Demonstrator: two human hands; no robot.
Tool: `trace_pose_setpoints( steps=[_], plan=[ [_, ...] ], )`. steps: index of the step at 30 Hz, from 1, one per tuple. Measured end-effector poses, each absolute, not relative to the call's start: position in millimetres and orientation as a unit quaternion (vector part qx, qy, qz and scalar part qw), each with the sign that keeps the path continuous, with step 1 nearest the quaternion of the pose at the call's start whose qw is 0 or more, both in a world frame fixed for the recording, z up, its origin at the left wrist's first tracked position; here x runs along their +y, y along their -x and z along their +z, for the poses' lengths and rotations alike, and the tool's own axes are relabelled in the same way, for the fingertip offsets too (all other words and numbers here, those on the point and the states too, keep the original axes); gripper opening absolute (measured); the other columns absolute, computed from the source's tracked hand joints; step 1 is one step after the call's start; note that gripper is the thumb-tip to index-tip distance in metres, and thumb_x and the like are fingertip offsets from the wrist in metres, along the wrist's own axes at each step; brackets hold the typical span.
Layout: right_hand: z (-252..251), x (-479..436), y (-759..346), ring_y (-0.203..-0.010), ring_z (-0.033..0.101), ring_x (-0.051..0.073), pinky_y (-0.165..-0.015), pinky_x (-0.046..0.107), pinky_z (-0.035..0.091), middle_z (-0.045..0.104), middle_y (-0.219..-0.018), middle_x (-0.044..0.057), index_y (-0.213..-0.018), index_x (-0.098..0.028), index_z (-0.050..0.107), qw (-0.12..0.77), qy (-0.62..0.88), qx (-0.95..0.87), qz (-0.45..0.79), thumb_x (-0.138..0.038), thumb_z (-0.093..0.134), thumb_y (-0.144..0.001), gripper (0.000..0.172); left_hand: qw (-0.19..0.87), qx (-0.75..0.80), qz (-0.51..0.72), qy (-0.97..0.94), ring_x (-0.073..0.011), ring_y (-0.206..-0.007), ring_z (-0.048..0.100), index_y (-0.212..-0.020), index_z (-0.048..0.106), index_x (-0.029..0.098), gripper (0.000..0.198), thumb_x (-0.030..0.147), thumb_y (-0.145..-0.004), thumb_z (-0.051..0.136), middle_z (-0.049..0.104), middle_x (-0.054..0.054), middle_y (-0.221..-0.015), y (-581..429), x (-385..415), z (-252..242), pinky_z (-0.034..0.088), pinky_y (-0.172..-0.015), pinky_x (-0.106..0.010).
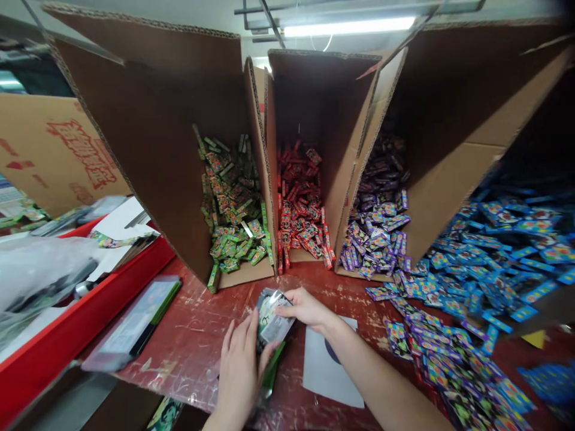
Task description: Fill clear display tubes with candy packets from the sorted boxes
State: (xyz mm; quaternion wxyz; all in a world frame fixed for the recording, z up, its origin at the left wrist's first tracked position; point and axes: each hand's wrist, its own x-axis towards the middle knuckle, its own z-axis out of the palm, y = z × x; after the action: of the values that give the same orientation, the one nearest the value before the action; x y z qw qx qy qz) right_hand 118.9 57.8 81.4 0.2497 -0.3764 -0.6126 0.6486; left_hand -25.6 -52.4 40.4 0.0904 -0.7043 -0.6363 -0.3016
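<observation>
Near the front of the red table, both hands hold a shiny clear plastic packet (275, 320) with dark and pale printed contents. My left hand (242, 353) grips its left side, thumb along the lower edge. My right hand (308, 308) pinches its upper right part between thumb and fingers. A green item (272, 374) shows under the packet beside my left thumb; whether it is held too I cannot tell. Beneath my right forearm lies a white sheet (314, 359) with a dark round print, partly covered by the arm.
Upright cardboard boxes hold small green packs (238, 239), red packs (300, 221) and purple packs (377, 233). Blue packs (503, 239) heap at right, and loose purple packs (462, 365) spill forward. At left stand a red tray (90, 305) and a clear plastic case (135, 323).
</observation>
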Motion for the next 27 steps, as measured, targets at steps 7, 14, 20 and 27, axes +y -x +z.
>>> trace_pose_setpoints(
  steps=[7, 14, 20, 27],
  plan=[
    [95.9, -16.5, -182.2, -0.067, 0.06, 0.016, -0.069, 0.029, 0.046, 0.068, -0.074, 0.004, -0.077, -0.014, 0.07, 0.468, 0.329, -0.513, 0.64, -0.043, 0.072, -0.067, 0.03, 0.072, -0.529, -0.296, 0.792, -0.0224, -0.083, 0.068, -0.116, 0.056, 0.017, 0.034, 0.034, -0.09, 0.044, 0.071, -0.01, -0.095, -17.6, -60.8, 109.7, 0.054, -0.07, -0.03],
    [100.8, -53.8, -208.6, -0.079, 0.061, 0.02, -0.077, 0.031, 0.046, 0.068, -0.08, 0.006, -0.077, -0.015, 0.069, 0.568, 0.355, -0.493, 0.555, -0.036, 0.064, -0.077, 0.022, 0.117, -0.441, -0.226, 0.861, -0.0227, -0.079, 0.068, -0.12, 0.05, 0.012, 0.032, 0.024, -0.091, 0.042, 0.07, -0.013, -0.097, -50.8, -64.3, 111.8, 0.054, -0.067, -0.033],
    [107.1, -68.7, -232.8, -0.086, 0.058, 0.021, -0.077, 0.032, 0.044, 0.063, -0.087, 0.007, -0.081, -0.017, 0.061, 0.6, 0.433, -0.577, 0.346, -0.032, 0.061, -0.079, 0.015, 0.048, -0.447, -0.15, 0.881, -0.0222, -0.064, 0.066, -0.089, 0.056, 0.016, 0.015, 0.011, -0.088, 0.041, 0.068, -0.005, -0.073, -63.7, -71.9, 130.2, 0.05, -0.057, -0.032],
    [130.1, -100.4, -268.6, -0.072, 0.056, 0.012, -0.094, 0.037, 0.024, 0.061, -0.069, -0.004, -0.073, -0.021, 0.06, 0.365, 0.396, -0.825, 0.173, -0.019, 0.052, -0.086, 0.016, -0.002, -0.342, -0.073, 0.937, -0.0185, -0.06, 0.061, -0.084, 0.052, 0.019, 0.009, 0.011, -0.085, 0.05, 0.065, 0.0, -0.072, -78.9, -99.7, 151.0, 0.042, -0.054, -0.028]
  ],
)
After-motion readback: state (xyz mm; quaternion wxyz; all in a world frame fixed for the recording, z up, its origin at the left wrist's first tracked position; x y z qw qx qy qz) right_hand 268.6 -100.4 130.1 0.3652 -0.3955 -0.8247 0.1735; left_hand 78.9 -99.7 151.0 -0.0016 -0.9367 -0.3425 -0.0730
